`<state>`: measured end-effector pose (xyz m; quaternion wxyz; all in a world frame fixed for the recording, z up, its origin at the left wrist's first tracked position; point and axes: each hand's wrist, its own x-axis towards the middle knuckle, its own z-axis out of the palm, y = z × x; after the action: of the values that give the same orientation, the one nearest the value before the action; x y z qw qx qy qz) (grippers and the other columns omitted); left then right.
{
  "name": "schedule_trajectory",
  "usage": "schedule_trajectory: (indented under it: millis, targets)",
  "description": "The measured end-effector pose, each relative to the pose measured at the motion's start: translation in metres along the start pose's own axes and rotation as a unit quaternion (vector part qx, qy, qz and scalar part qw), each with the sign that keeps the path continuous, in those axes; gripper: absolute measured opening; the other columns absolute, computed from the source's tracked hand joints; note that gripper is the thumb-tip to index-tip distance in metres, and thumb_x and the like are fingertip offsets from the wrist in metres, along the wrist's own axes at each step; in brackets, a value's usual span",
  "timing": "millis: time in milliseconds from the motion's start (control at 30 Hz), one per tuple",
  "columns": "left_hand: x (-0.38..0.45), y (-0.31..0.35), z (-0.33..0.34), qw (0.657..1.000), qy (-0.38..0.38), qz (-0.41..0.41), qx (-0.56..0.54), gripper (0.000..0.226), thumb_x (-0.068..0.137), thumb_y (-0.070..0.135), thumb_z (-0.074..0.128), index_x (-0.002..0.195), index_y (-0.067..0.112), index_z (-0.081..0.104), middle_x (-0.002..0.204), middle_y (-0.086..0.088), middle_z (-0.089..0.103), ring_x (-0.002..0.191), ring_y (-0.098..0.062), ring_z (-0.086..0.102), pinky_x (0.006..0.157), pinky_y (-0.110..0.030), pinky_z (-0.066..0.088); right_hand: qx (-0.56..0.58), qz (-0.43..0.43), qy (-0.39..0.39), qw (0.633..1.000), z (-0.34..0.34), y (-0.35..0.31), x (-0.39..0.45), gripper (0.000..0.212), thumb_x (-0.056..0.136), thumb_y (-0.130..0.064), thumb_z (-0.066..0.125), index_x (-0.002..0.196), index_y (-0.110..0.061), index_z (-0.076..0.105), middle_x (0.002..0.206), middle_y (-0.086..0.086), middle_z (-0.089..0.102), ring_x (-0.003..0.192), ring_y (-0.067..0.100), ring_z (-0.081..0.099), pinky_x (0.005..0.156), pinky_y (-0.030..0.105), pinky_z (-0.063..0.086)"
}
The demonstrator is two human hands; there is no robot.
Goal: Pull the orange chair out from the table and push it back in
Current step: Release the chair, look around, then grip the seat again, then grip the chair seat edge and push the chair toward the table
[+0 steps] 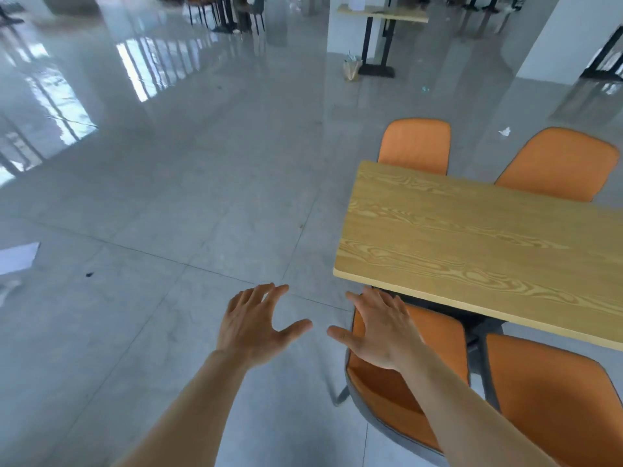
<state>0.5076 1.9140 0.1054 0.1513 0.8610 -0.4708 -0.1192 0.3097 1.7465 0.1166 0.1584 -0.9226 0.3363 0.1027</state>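
Observation:
An orange chair (387,392) with a grey shell stands at the near left corner of a light wooden table (472,244), its seat tucked partly under the tabletop. My right hand (381,332) hovers over the chair's backrest with fingers spread, holding nothing; whether it touches the chair I cannot tell. My left hand (253,325) is stretched out to the left of the chair over the bare floor, fingers apart and empty.
A second orange chair (553,399) stands beside the first on the near side. Two more orange chairs (418,146) (559,163) face them across the table. Glossy grey tiled floor spreads left. Another table (381,15) and a bag (352,67) stand far off.

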Motion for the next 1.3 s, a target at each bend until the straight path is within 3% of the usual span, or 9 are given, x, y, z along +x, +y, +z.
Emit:
schedule_trajectory:
  millis: [233, 400, 633, 1033, 1300]
  targets:
    - [0.105, -0.084, -0.069, 0.998, 0.051, -0.029, 0.034, 0.099, 0.073, 0.101, 0.025, 0.153, 0.042, 0.032, 0.159, 0.013, 0.036, 0.147, -0.014, 0.027, 0.124, -0.038, 0.018, -0.005, -0.059, 0.032, 0.998, -0.045, -0.072, 0.155, 0.106, 0.075, -0.098, 0.02, 0.161, -0.036, 0.02, 0.171, 0.003, 0.015, 0.158, 0.024, 0.008, 0.127, 0.052, 0.005]
    - [0.221, -0.141, -0.121, 0.995, 0.067, -0.052, 0.06, 0.099, 0.073, 0.1, 0.026, 0.153, 0.043, 0.033, 0.16, 0.011, 0.037, 0.147, -0.015, 0.028, 0.123, -0.038, 0.015, 0.018, -0.078, 0.04, 0.996, -0.09, -0.111, 0.297, 0.113, 0.068, -0.101, 0.013, 0.161, -0.036, 0.019, 0.172, 0.002, 0.014, 0.158, 0.023, 0.007, 0.127, 0.053, 0.004]
    - [0.392, -0.195, -0.197, 0.993, 0.081, -0.045, 0.077, 0.098, 0.074, 0.101, 0.025, 0.154, 0.043, 0.031, 0.16, 0.013, 0.036, 0.147, -0.015, 0.029, 0.124, -0.04, 0.019, 0.021, -0.087, 0.065, 0.994, -0.18, -0.141, 0.461, 0.109, 0.072, -0.097, 0.016, 0.161, -0.034, 0.02, 0.171, 0.005, 0.015, 0.157, 0.022, 0.008, 0.127, 0.051, 0.007]
    - [0.763, -0.281, -0.252, 0.995, 0.092, 0.019, 0.042, 0.1, 0.073, 0.101, 0.024, 0.153, 0.043, 0.031, 0.159, 0.013, 0.036, 0.146, -0.015, 0.028, 0.122, -0.036, 0.017, -0.013, -0.017, 0.114, 0.993, -0.303, -0.137, 0.786, 0.113, 0.069, -0.099, 0.014, 0.161, -0.033, 0.018, 0.17, 0.003, 0.017, 0.156, 0.022, 0.009, 0.126, 0.051, 0.01]
    - [1.022, -0.235, -0.287, 0.993, 0.048, 0.108, 0.028, 0.097, 0.073, 0.1, 0.026, 0.153, 0.045, 0.028, 0.16, 0.014, 0.033, 0.147, -0.015, 0.026, 0.122, -0.036, 0.016, 0.032, 0.094, 0.122, 0.988, -0.404, -0.062, 0.948, 0.102, 0.078, -0.094, 0.027, 0.162, -0.036, 0.016, 0.173, 0.002, 0.012, 0.158, 0.023, 0.005, 0.127, 0.052, 0.006]
